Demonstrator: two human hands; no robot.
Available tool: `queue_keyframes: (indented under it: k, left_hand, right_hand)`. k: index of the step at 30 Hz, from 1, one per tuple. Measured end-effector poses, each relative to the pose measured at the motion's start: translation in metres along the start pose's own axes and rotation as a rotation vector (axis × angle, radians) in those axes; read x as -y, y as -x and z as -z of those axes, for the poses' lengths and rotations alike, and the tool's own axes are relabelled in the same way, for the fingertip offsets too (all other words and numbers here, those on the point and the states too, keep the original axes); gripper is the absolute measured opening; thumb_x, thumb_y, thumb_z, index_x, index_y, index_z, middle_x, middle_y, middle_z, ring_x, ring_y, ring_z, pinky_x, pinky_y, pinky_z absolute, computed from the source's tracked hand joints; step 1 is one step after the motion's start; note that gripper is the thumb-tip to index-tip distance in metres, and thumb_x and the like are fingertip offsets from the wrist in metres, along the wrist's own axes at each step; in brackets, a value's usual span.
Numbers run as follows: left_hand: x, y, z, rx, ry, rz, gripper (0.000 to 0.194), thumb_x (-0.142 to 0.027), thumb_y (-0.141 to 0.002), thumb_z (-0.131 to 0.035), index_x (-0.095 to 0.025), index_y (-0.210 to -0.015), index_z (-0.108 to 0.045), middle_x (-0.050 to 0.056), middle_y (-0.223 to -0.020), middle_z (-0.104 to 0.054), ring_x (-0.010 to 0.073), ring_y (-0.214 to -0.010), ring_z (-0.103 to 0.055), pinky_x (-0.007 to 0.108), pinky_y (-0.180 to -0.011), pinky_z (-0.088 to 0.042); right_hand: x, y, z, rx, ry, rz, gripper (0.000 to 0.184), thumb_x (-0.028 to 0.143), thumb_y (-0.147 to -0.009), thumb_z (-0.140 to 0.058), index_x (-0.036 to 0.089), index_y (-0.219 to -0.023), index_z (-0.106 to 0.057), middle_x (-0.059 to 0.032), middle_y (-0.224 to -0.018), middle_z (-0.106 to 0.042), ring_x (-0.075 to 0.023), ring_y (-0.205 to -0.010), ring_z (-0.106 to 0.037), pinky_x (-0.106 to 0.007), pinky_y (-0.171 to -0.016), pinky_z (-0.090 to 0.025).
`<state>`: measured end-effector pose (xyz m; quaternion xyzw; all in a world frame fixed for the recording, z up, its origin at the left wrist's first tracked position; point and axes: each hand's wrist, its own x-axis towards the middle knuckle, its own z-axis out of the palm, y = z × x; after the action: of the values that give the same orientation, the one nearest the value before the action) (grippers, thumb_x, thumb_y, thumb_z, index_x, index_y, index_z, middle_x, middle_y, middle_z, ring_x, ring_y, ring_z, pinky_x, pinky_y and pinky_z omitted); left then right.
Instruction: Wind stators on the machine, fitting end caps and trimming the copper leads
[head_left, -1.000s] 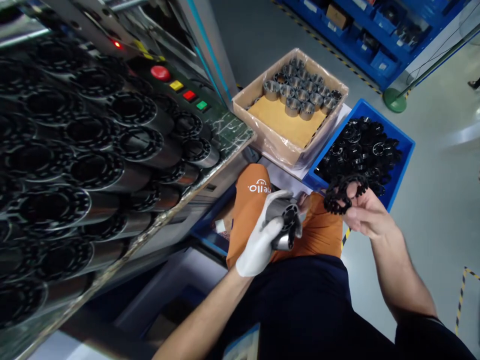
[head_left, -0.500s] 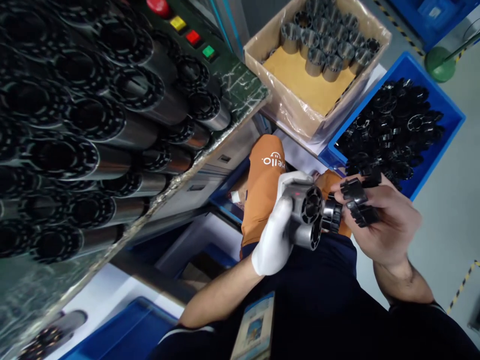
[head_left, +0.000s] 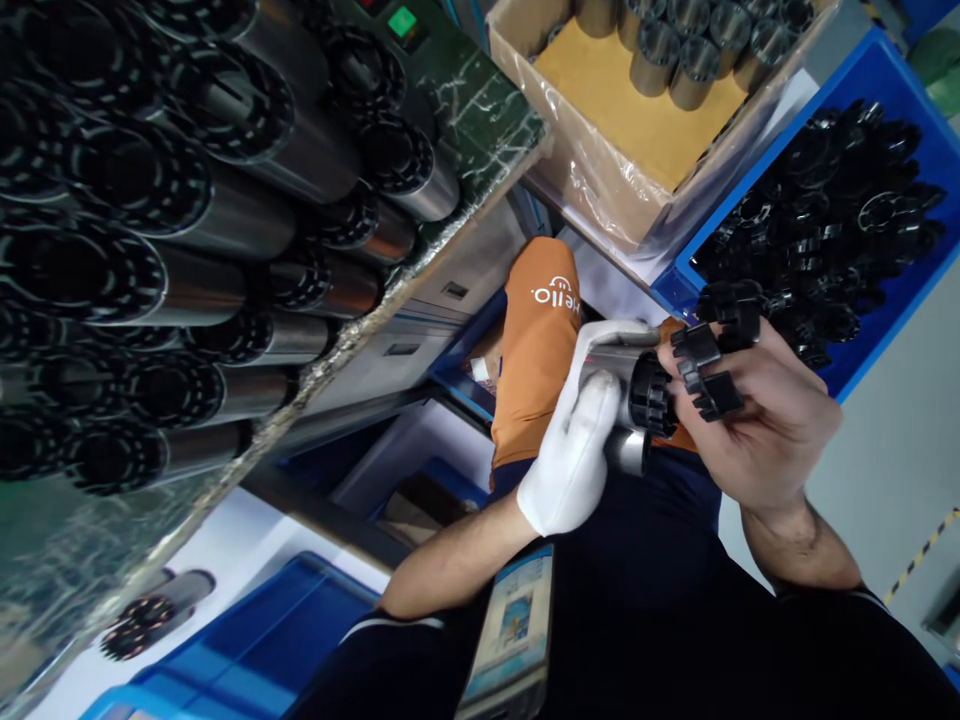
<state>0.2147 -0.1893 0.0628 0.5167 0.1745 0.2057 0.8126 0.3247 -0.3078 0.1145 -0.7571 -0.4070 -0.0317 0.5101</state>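
Observation:
My left hand (head_left: 566, 465), in a white glove, is closed around two grey metal stator cores. The upper stator core (head_left: 607, 368) points its end to the right. Below it, the lower stator core (head_left: 630, 452) shows a bare metal end. A black toothed plastic ring (head_left: 651, 395) sits against the upper core's end; whether it is fully seated I cannot tell. The bare fingers of my right hand (head_left: 780, 430) are at this ring. Further black toothed rings (head_left: 705, 372) are held among those same fingers, above the lap.
Many stator cores with black ends (head_left: 217, 275) stand on the green bench (head_left: 480, 130) at left. A plastic-lined cardboard box (head_left: 600, 185) holds bare cores. Beside it, a blue bin (head_left: 862, 370) is heaped with black rings. A phone (head_left: 514, 630) is at my chest.
A black ring has moved left from my right fingers onto the upper core's end. The cores have turned, so their slotted ends face more to the right. The view has shifted.

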Motion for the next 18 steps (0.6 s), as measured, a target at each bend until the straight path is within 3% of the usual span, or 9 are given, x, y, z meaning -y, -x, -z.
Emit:
queue_keyframes:
  k: [4,7,9,11,14,16,18]
  left_hand:
    - [-0.005,-0.002,0.003,0.074,-0.081,0.016,0.047,-0.06,-0.117,-0.05,-0.031,-0.137,-0.08,0.01,-0.137,-0.077,0.0344,-0.141,-0.071,0.049,-0.127,-0.06]
    - [-0.003,-0.003,0.005,0.088,-0.039,0.004,0.042,-0.058,-0.115,-0.057,-0.032,-0.142,-0.077,0.01,-0.14,-0.076,0.034,-0.138,-0.073,0.05,-0.124,-0.062]
    - [0.0,-0.006,0.004,0.066,0.004,-0.014,0.045,-0.063,-0.105,-0.075,-0.031,-0.137,-0.075,0.009,-0.134,-0.076,0.0331,-0.128,-0.076,0.049,-0.114,-0.066]
    - [0.004,-0.009,0.002,0.032,0.056,0.012,0.053,-0.063,-0.092,-0.091,-0.029,-0.128,-0.071,0.006,-0.12,-0.076,0.0294,-0.11,-0.079,0.044,-0.099,-0.07]
    - [0.008,-0.015,0.001,0.005,0.195,0.147,0.054,-0.061,-0.09,-0.092,-0.03,-0.122,-0.063,0.001,-0.098,-0.072,0.0228,-0.082,-0.076,0.038,-0.075,-0.067]
    - [0.008,-0.017,0.004,-0.019,0.253,0.165,0.053,-0.061,-0.093,-0.089,-0.032,-0.126,-0.059,0.0,-0.095,-0.071,0.0229,-0.079,-0.077,0.038,-0.071,-0.066]
    - [0.007,-0.02,0.01,-0.042,0.23,0.066,0.063,-0.062,-0.087,-0.094,-0.033,-0.127,-0.057,0.001,-0.1,-0.073,0.0245,-0.086,-0.079,0.039,-0.075,-0.067]
  right_hand:
    - [-0.003,0.0,-0.005,-0.042,0.045,0.154,0.024,0.004,-0.097,-0.081,0.027,-0.095,-0.079,-0.0026,-0.097,-0.079,-0.0236,-0.085,-0.079,-0.044,-0.072,-0.066]
    - [-0.005,0.002,-0.009,-0.032,0.042,0.077,0.018,0.01,-0.099,-0.081,0.026,-0.092,-0.078,-0.0009,-0.089,-0.075,-0.0223,-0.084,-0.078,-0.039,-0.07,-0.063]
    - [-0.006,0.003,-0.01,-0.011,0.045,0.02,0.013,0.013,-0.099,-0.081,0.026,-0.095,-0.08,-0.0023,-0.094,-0.074,-0.0231,-0.089,-0.079,-0.038,-0.073,-0.064]
    - [-0.008,0.004,-0.006,0.05,0.084,0.01,0.01,0.019,-0.102,-0.082,0.027,-0.108,-0.083,-0.0051,-0.106,-0.075,-0.0254,-0.101,-0.079,-0.04,-0.084,-0.067]
    - [-0.013,0.006,0.009,0.145,0.131,0.01,0.015,0.037,-0.11,-0.077,0.028,-0.121,-0.08,-0.0077,-0.116,-0.074,-0.0272,-0.11,-0.076,-0.043,-0.093,-0.067]
    - [-0.014,0.008,0.02,0.209,0.103,-0.007,0.022,0.048,-0.115,-0.067,0.027,-0.117,-0.074,-0.0093,-0.119,-0.073,-0.0282,-0.112,-0.073,-0.045,-0.094,-0.066]
    - [-0.013,0.01,0.028,0.324,0.051,-0.048,0.025,0.048,-0.118,-0.058,0.025,-0.114,-0.068,-0.0099,-0.12,-0.071,-0.0274,-0.109,-0.071,-0.045,-0.093,-0.065]
